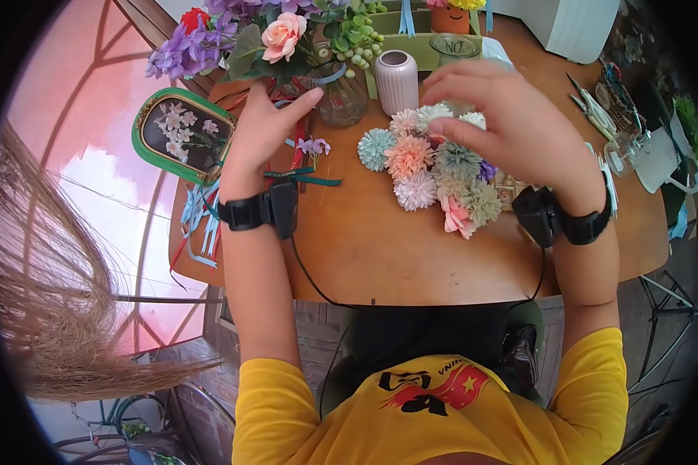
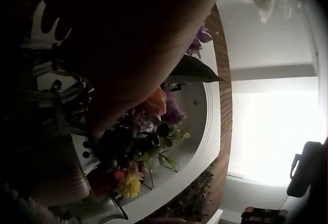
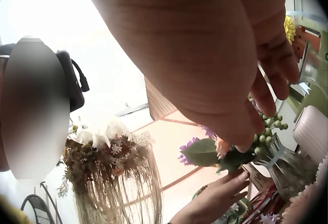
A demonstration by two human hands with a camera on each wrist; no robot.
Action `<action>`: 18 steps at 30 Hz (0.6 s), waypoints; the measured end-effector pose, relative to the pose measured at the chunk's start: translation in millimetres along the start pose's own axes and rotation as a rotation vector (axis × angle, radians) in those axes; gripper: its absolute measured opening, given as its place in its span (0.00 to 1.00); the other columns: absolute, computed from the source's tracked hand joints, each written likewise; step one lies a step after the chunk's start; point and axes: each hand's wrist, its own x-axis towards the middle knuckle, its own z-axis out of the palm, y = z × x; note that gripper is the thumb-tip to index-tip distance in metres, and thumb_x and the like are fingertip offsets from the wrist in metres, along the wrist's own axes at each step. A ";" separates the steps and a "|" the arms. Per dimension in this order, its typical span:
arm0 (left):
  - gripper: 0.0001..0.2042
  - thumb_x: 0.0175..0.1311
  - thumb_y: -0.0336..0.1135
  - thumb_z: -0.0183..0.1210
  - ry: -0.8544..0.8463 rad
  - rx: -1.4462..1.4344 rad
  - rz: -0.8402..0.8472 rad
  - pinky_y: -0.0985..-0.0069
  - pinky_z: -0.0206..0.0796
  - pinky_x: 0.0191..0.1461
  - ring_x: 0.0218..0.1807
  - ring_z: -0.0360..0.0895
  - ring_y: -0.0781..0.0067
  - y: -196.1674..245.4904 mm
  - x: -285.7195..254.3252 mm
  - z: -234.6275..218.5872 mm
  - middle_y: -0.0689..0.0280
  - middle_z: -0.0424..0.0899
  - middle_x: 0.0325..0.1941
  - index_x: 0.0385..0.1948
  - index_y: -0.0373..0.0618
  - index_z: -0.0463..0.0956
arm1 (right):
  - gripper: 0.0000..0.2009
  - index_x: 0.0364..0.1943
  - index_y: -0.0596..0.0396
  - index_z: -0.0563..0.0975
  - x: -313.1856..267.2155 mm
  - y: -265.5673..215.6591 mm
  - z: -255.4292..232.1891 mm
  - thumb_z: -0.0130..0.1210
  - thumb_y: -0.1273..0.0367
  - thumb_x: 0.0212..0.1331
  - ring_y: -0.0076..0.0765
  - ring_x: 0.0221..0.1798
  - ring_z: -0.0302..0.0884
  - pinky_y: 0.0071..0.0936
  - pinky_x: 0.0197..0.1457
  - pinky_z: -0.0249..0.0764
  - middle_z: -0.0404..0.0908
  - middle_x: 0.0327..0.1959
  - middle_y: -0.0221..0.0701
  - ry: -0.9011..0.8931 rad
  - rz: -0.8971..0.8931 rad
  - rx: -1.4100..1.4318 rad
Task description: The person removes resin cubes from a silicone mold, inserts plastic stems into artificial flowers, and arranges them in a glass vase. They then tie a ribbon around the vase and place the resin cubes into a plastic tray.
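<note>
My left hand (image 1: 265, 128) is beside the glass vase (image 1: 343, 105), its thumb stretched toward the glass and its fingers partly hidden under the bouquet. The bouquet holds a peach rose (image 1: 284, 37), purple flowers (image 1: 182, 53) and green berries (image 1: 359, 54). My right hand (image 1: 512, 112) hovers, fingers loosely bent and holding nothing, over a pile of artificial flower heads (image 1: 409, 157). In the right wrist view, the left hand (image 3: 218, 198) has its fingers extended by the vase (image 3: 287, 173). A ribbed pale pink vase (image 1: 398, 85) stands between the hands.
An oval green-framed flower picture (image 1: 182, 133) leans at the table's left, above blue ribbons (image 1: 202, 225). A small purple sprig (image 1: 314, 147) lies by the left wrist. Behind the right hand are a glass jar (image 1: 453, 48) and an orange pot (image 1: 450, 19); pliers (image 1: 597, 112) lie right.
</note>
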 end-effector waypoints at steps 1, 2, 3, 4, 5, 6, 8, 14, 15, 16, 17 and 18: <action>0.36 0.64 0.47 0.71 -0.038 -0.062 -0.026 0.65 0.62 0.72 0.66 0.73 0.63 -3.9 4.1 0.9 0.57 0.78 0.66 0.68 0.36 0.67 | 0.13 0.46 0.58 0.82 -0.4 0.3 4.6 0.62 0.64 0.63 0.52 0.55 0.78 0.42 0.60 0.75 0.82 0.47 0.39 -0.015 0.007 0.027; 0.34 0.64 0.46 0.71 -0.047 -0.141 -0.029 0.66 0.64 0.70 0.64 0.74 0.65 1.2 5.9 4.2 0.58 0.79 0.64 0.67 0.36 0.69 | 0.13 0.47 0.58 0.81 -0.2 -0.2 8.8 0.61 0.64 0.64 0.52 0.56 0.78 0.42 0.60 0.74 0.82 0.48 0.39 -0.030 0.015 0.052; 0.32 0.63 0.44 0.71 -0.057 -0.221 -0.033 0.67 0.65 0.69 0.62 0.75 0.67 7.6 7.6 11.0 0.60 0.80 0.63 0.65 0.37 0.70 | 0.13 0.47 0.58 0.81 0.2 -1.2 12.4 0.61 0.64 0.64 0.52 0.56 0.78 0.42 0.61 0.74 0.82 0.48 0.39 -0.047 0.023 0.077; 0.31 0.63 0.42 0.72 -0.065 -0.301 -0.036 0.68 0.67 0.67 0.61 0.76 0.69 12.5 9.3 15.6 0.62 0.81 0.61 0.64 0.38 0.72 | 0.17 0.52 0.59 0.80 1.8 -2.5 15.1 0.62 0.63 0.65 0.53 0.56 0.79 0.42 0.61 0.75 0.82 0.51 0.41 -0.060 0.035 0.082; 0.28 0.63 0.40 0.72 -0.083 -0.358 -0.051 0.69 0.68 0.64 0.58 0.77 0.71 8.4 13.1 18.3 0.64 0.82 0.59 0.62 0.38 0.73 | 0.19 0.54 0.60 0.79 5.0 -5.8 18.8 0.62 0.62 0.64 0.53 0.56 0.79 0.42 0.60 0.76 0.82 0.52 0.42 -0.035 0.113 0.142; 0.26 0.63 0.39 0.72 -0.100 -0.415 -0.066 0.70 0.69 0.62 0.56 0.78 0.73 0.9 18.7 21.9 0.65 0.83 0.57 0.61 0.38 0.75 | 0.22 0.57 0.60 0.77 9.8 -10.2 23.7 0.62 0.61 0.64 0.53 0.56 0.80 0.43 0.60 0.76 0.82 0.53 0.43 -0.010 0.189 0.202; 0.20 0.62 0.31 0.72 -0.057 -0.457 -0.098 0.74 0.72 0.55 0.51 0.80 0.76 -4.0 25.7 28.0 0.67 0.86 0.52 0.55 0.39 0.79 | 0.32 0.66 0.64 0.70 21.2 -10.3 39.6 0.64 0.58 0.63 0.52 0.54 0.83 0.43 0.58 0.78 0.81 0.55 0.49 0.031 0.299 0.247; 0.23 0.55 0.25 0.74 0.043 -0.602 -0.035 0.74 0.75 0.48 0.47 0.83 0.74 -4.0 35.1 37.8 0.66 0.86 0.50 0.55 0.40 0.78 | 0.28 0.65 0.59 0.67 72.4 -8.1 61.5 0.62 0.64 0.63 0.33 0.43 0.84 0.32 0.49 0.80 0.85 0.46 0.42 -0.115 0.539 0.446; 0.24 0.54 0.24 0.74 0.075 -0.646 0.014 0.74 0.77 0.45 0.46 0.83 0.74 -5.6 39.2 38.1 0.66 0.86 0.48 0.55 0.40 0.78 | 0.27 0.63 0.59 0.68 79.4 -6.1 64.0 0.62 0.65 0.63 0.31 0.41 0.83 0.32 0.47 0.79 0.85 0.43 0.40 -0.085 0.541 0.437; 0.24 0.54 0.22 0.73 0.076 -0.605 0.111 0.71 0.76 0.54 0.51 0.83 0.71 -19.9 49.1 38.7 0.64 0.86 0.51 0.55 0.39 0.78 | 0.26 0.62 0.59 0.69 85.4 -3.8 67.0 0.62 0.65 0.62 0.30 0.39 0.82 0.31 0.45 0.79 0.85 0.41 0.38 -0.055 0.542 0.428; 0.24 0.54 0.22 0.73 0.071 -0.589 0.121 0.71 0.75 0.55 0.52 0.82 0.71 -17.1 51.9 37.4 0.64 0.86 0.51 0.54 0.38 0.78 | 0.24 0.60 0.59 0.69 91.1 -2.3 68.3 0.61 0.66 0.61 0.28 0.36 0.81 0.30 0.44 0.78 0.85 0.39 0.36 -0.026 0.544 0.421; 0.24 0.54 0.23 0.72 0.065 -0.573 0.126 0.70 0.75 0.57 0.53 0.82 0.71 -14.8 51.7 37.6 0.65 0.85 0.52 0.54 0.38 0.78 | 0.24 0.59 0.59 0.69 95.9 -2.4 68.3 0.61 0.66 0.61 0.28 0.35 0.80 0.30 0.42 0.77 0.85 0.40 0.36 -0.008 0.561 0.452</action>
